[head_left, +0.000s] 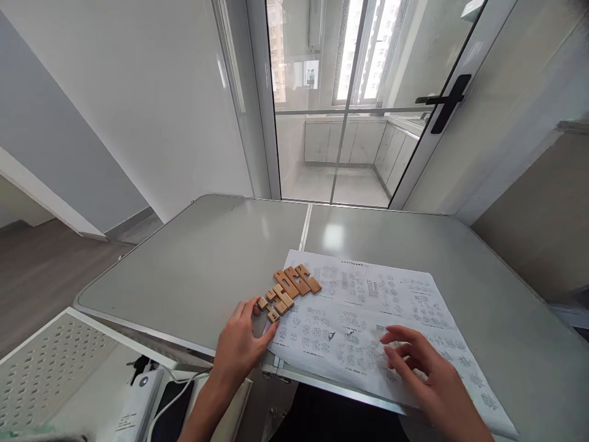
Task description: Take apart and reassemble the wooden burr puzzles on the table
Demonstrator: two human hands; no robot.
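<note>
Several notched wooden puzzle pieces [286,283] lie close together at the left edge of a printed diagram sheet [368,288]. At the near end of this group, my left hand [242,337] has its thumb and index finger on opposite ends of a small wooden puzzle piece [273,315] marked with a number. Its other fingers curl behind the index finger. Over the lower right of the sheet is my right hand [416,368], fingers loosely bent and apart, with nothing seen in them. The palm side of that hand is partly hidden.
The grey folding table [193,258] has a seam [306,227] across it. At lower left, a white perforated shelf [59,362] holds a white box-like device [138,405], a dark flat object [172,408] and a cable. Beyond the table stands a glass door [340,141] with a black handle [448,104].
</note>
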